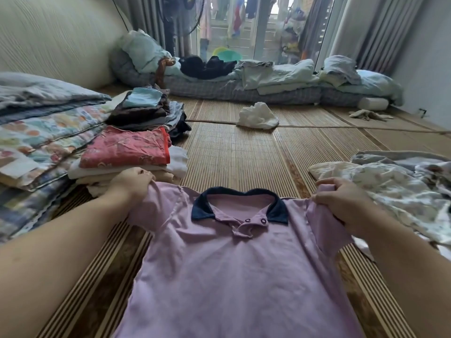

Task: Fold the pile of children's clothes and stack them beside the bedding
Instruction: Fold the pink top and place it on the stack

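Note:
A lilac polo shirt (227, 264) with a navy collar lies face up and spread flat on the bamboo mat in front of me. My left hand (133, 182) grips its left shoulder and sleeve. My right hand (344, 200) pinches the right shoulder and sleeve. A stack of folded clothes (127, 154) topped by a red patterned piece stands just beyond my left hand. A second folded stack (144, 111) with a light blue item on top sits behind it. Both stacks lie beside the folded bedding (41, 132) at the left. Unfolded clothes (395, 189) are heaped at the right.
A crumpled white garment (258, 115) lies mid-floor on the bamboo mat (244, 154). A low mattress with pale green bedding (268, 81) runs along the far side before the glass balcony door. A white roll (373, 103) and a rag (368, 115) lie at the far right.

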Demonstrator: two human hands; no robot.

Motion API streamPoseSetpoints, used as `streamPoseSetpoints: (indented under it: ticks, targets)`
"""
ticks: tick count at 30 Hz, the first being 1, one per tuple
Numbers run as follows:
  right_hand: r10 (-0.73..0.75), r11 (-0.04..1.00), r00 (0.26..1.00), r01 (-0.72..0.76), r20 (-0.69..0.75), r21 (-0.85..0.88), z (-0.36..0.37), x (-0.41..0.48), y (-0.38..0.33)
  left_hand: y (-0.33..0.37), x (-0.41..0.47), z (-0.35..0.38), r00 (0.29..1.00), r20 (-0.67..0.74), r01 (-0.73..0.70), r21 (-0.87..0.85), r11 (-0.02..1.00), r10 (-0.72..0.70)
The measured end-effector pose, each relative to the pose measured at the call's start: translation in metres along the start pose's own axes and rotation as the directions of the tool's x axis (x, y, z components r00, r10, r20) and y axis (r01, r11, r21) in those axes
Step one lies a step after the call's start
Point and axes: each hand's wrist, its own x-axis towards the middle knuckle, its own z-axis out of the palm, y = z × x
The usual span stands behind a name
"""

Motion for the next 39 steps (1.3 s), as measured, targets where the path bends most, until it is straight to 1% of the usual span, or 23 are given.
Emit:
streamPoseSetpoints:
  ticks: [2, 4, 6, 7, 8, 9, 10, 12, 14, 15, 17, 19, 21, 23, 24, 26, 27, 28, 30, 32, 34, 36, 39]
  targets:
    - [-0.008, 0.995, 0.998, 0.014, 0.057, -0.100, 0.021, -0.006, -0.004, 0.019, -0.012, 0.005, 0.993, 0.101, -0.053, -0.011, 0.999, 0.054]
    - [0.065, 0.996, 0.977, -0.052, 0.202, -0.067, 0.040, -0.010, -0.007, 0.036, -0.029, 0.014, 0.937, 0.343, 0.008, -0.194, 0.981, 0.060]
    - [0.173, 0.975, 0.889, -0.217, 0.424, 0.056, 0.052, -0.017, -0.011, 0.051, -0.045, 0.022, 0.735, 0.677, 0.309, -0.366, 0.878, 0.024]
    - [0.190, 0.963, 0.856, -0.257, 0.481, 0.077, 0.055, -0.018, -0.012, 0.055, -0.048, 0.025, 0.640, 0.767, 0.385, -0.370, 0.846, 0.045]
    - [0.190, 0.961, 0.852, -0.264, 0.488, 0.087, 0.056, -0.016, -0.010, 0.056, -0.049, 0.029, 0.601, 0.796, 0.389, -0.371, 0.843, 0.073]
    - [0.170, 0.963, 0.873, -0.245, 0.458, 0.110, 0.056, -0.014, -0.007, 0.056, -0.048, 0.034, 0.630, 0.770, 0.338, -0.390, 0.857, 0.102]
    - [0.119, 0.982, 0.914, -0.167, 0.389, 0.092, 0.055, -0.012, -0.001, 0.054, -0.047, 0.041, 0.705, 0.696, 0.219, -0.398, 0.891, 0.138]
    - [-0.090, 0.969, 0.973, 0.135, 0.213, -0.205, 0.052, -0.005, 0.013, 0.046, -0.046, 0.052, 0.850, 0.460, -0.157, -0.248, 0.956, 0.259]
    - [-0.278, 0.793, 0.918, 0.385, 0.281, -0.472, 0.050, -0.005, 0.026, 0.032, -0.047, 0.060, 0.828, 0.371, -0.461, 0.021, 0.887, 0.421]
    - [-0.279, 0.716, 0.880, 0.457, 0.384, -0.527, 0.052, -0.007, 0.034, 0.025, -0.048, 0.066, 0.772, 0.428, -0.564, 0.119, 0.817, 0.470]
    - [-0.148, 0.597, 0.833, 0.505, 0.533, -0.623, 0.057, -0.011, 0.052, 0.008, -0.049, 0.076, 0.677, 0.602, -0.665, 0.252, 0.703, 0.424]
    - [-0.046, 0.479, 0.830, 0.506, 0.555, -0.717, 0.061, -0.012, 0.068, -0.006, -0.046, 0.081, 0.684, 0.670, -0.649, 0.382, 0.658, 0.286]
    - [-0.005, 0.473, 0.831, 0.493, 0.557, -0.731, 0.061, -0.012, 0.072, -0.012, -0.041, 0.082, 0.715, 0.674, -0.594, 0.449, 0.667, 0.184]
    - [-0.062, 0.569, 0.840, 0.473, 0.539, -0.672, 0.059, -0.011, 0.067, -0.009, -0.037, 0.081, 0.751, 0.643, -0.528, 0.452, 0.719, 0.148]
    - [-0.166, 0.649, 0.864, 0.458, 0.475, -0.607, 0.057, -0.008, 0.063, -0.005, -0.036, 0.081, 0.793, 0.588, -0.464, 0.411, 0.785, 0.161]
    - [-0.357, 0.771, 0.912, 0.410, 0.202, -0.487, 0.056, 0.004, 0.058, 0.005, -0.033, 0.082, 0.903, 0.383, -0.297, 0.229, 0.927, 0.195]
    - [-0.340, 0.813, 0.936, 0.341, 0.090, -0.472, 0.055, 0.013, 0.054, 0.010, -0.031, 0.083, 0.938, 0.295, -0.228, 0.133, 0.964, 0.181]
    - [-0.245, 0.850, 0.969, 0.235, 0.040, -0.471, 0.055, 0.022, 0.049, 0.016, -0.028, 0.085, 0.954, 0.260, -0.167, 0.060, 0.984, 0.146]
    - [0.011, 0.860, 0.998, 0.026, 0.068, -0.510, 0.053, 0.041, 0.041, 0.026, -0.021, 0.087, 0.955, 0.295, -0.021, -0.042, 0.999, 0.033]
    - [0.163, 0.846, 0.978, -0.070, 0.132, -0.528, 0.051, 0.055, 0.031, 0.034, -0.012, 0.089, 0.928, 0.368, 0.108, -0.124, 0.986, -0.055]
    - [0.205, 0.865, 0.960, -0.088, 0.188, -0.494, 0.049, 0.063, 0.022, 0.041, -0.004, 0.088, 0.900, 0.423, 0.198, -0.189, 0.962, -0.102]
    - [0.166, 0.917, 0.964, -0.075, 0.206, -0.392, 0.050, 0.070, 0.016, 0.046, 0.005, 0.086, 0.884, 0.462, 0.218, -0.261, 0.940, -0.077]
    - [0.037, 0.978, 0.989, -0.007, 0.143, -0.207, 0.045, 0.078, 0.002, 0.054, 0.020, 0.081, 0.924, 0.371, 0.027, -0.292, 0.956, 0.088]
